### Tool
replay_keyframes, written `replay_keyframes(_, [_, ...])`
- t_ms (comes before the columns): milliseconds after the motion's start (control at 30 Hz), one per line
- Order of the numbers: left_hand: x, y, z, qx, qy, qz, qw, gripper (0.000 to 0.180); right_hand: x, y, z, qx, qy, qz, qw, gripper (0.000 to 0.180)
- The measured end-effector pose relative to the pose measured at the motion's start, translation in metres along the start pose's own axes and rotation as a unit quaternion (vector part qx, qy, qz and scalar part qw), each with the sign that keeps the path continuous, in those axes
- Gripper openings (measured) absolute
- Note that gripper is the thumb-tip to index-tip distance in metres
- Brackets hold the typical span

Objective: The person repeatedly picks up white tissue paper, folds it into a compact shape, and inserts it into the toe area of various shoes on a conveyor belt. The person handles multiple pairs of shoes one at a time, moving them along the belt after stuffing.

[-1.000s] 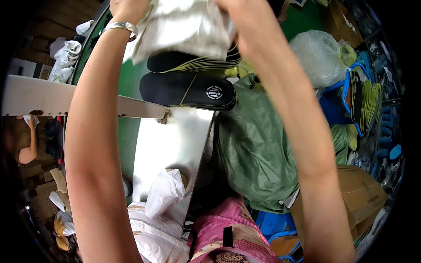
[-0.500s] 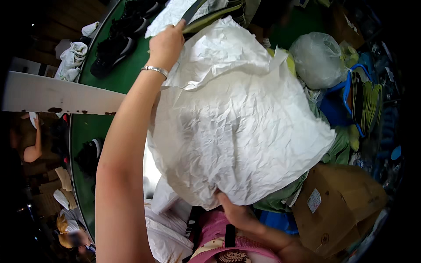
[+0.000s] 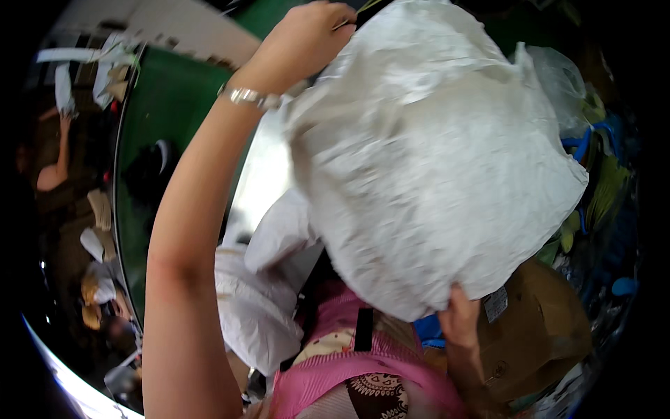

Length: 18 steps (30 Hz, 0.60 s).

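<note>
A large, crumpled white paper sheet (image 3: 433, 174) is held up in front of the wearer's body, with much of the surface beneath it hidden. Its lower edge is pinched by the right hand (image 3: 459, 315), whose fingers are closed on the paper. The left hand (image 3: 310, 38) is raised at the sheet's upper left with fingers curled; whether anything is gripped there cannot be told. The step in hand is judged to be the handling of the loose sheet, spread out near the lap; for the next move, a light, steady hold on the edges seems called for, since thin paper may fold or tear. Below the sheet, a pink apron (image 3: 363, 370) is worn. A cardboard box (image 3: 537, 335) is placed just beside the right hand, and white wrapping (image 3: 258, 314) is heaped to the left. Farther left, a dark shoe (image 3: 148, 171) is seen, blurred, on a green table (image 3: 178, 91).
</note>
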State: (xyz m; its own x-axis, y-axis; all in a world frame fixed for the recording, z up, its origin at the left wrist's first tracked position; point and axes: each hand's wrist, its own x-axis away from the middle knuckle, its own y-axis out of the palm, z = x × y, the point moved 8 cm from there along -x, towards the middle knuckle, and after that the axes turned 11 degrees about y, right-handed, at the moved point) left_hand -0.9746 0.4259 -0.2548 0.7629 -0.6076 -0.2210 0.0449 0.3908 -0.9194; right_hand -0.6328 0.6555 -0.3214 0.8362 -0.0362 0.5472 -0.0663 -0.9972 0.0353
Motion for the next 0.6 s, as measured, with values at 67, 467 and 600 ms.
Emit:
replay_keyframes(67, [0.057, -0.02, 0.021, 0.055, -0.043, -0.048, 0.996, 0.015, 0.004, -0.003, -0.002, -0.033, 0.026, -0.005, 0.999, 0.055])
replay_keyframes(467, [0.325, 0.054, 0.029, 0.061, -0.365, -0.192, 0.909, 0.103, 0.015, 0.091, 0.036, -0.493, 0.226, -0.093, 0.835, 0.044])
replay_keyframes(600, [0.365, 0.017, -0.014, 0.18, -0.541, 0.043, 0.821, 0.106, 0.02, 0.148, 0.063, -0.489, 0.271, -0.126, 0.819, 0.039])
